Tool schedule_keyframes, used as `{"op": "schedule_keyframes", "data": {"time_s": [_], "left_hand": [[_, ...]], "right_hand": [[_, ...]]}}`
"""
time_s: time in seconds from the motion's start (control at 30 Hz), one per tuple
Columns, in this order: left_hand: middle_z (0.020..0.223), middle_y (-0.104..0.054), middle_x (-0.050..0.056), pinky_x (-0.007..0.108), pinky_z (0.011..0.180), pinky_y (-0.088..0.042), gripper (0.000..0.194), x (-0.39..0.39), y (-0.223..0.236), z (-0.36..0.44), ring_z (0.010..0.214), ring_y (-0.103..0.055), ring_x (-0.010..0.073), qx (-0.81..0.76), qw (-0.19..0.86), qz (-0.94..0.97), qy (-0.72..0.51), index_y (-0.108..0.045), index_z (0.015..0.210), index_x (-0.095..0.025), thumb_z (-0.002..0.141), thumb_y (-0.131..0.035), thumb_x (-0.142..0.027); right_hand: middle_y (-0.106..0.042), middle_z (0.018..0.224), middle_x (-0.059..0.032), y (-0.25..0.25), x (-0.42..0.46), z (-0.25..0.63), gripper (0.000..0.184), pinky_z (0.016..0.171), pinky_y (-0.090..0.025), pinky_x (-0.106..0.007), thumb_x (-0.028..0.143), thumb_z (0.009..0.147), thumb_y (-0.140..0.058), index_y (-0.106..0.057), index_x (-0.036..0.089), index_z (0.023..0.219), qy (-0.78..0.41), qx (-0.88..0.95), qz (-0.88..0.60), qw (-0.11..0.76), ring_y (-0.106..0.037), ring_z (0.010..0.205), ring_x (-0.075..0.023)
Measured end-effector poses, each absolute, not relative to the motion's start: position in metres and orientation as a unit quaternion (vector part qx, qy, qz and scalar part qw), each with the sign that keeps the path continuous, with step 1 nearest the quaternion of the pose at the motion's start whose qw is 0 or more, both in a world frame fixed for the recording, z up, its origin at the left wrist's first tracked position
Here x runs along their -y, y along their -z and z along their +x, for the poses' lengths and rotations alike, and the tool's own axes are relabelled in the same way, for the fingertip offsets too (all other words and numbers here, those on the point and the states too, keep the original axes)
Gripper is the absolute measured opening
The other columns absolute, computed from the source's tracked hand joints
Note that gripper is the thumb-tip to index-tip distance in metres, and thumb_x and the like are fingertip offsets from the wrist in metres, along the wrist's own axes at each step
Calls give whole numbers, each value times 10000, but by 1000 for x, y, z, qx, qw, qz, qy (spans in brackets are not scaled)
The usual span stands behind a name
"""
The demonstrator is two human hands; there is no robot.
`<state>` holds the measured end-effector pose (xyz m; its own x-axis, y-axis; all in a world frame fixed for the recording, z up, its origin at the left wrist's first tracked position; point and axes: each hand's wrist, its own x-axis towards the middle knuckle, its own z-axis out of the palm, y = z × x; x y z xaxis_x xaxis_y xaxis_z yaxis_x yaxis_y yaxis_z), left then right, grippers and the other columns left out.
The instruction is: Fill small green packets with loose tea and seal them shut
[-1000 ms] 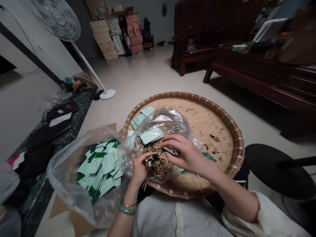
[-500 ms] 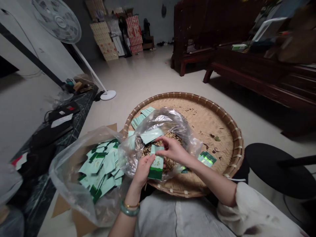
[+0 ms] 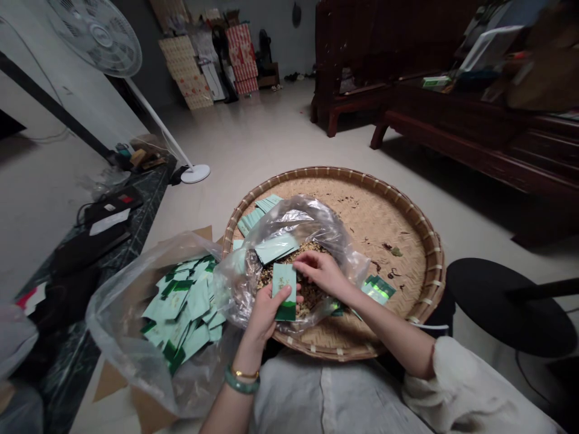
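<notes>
A light-green paper sachet [image 3: 283, 282] with a dark green lower band is held upright in my left hand [image 3: 266, 307], thumb across its front. At the sachet's upper right corner, the fingers of my right hand [image 3: 319, 271] are closed in a pinch. Below both hands lies a clear plastic bag [image 3: 307, 211], its mouth spread open around a dry, chopped brown and cream mix [image 3: 314, 295]. On that mix rests a small stack of similar sachets [image 3: 275, 248], just behind the held one.
A round woven bamboo tray [image 3: 375, 208] carries the bag, more sachets [image 3: 260, 212] at its left and shiny green packets [image 3: 379, 289] at its right. Left of it, another plastic bag [image 3: 111, 307] holds many sachets. A standing fan [image 3: 195, 173] and dark wooden furniture [image 3: 434, 135] stand beyond.
My right fingers have shifted from the sachet's top middle to its right corner. The sachet now faces me flatter and straighter, slightly higher, in my left hand.
</notes>
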<state>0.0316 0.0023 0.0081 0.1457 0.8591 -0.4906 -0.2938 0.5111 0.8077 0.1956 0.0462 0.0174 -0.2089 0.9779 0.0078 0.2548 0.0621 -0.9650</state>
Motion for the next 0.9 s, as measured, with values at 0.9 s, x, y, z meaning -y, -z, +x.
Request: {"op": "schedule_keyframes", "data": {"time_s": [0.9], "left_hand": [[1120, -702, 67, 306, 822, -530, 487, 2, -2, 8, 928, -691, 226, -460, 446, 669, -378, -659, 1161, -221, 684, -638, -125]], "right_hand": [[-656, 1102, -133, -79, -8, 191, 60, 929, -452, -496, 183, 744, -693, -737, 154, 774, -113, 896, -395, 166, -453, 1216, -368]]}}
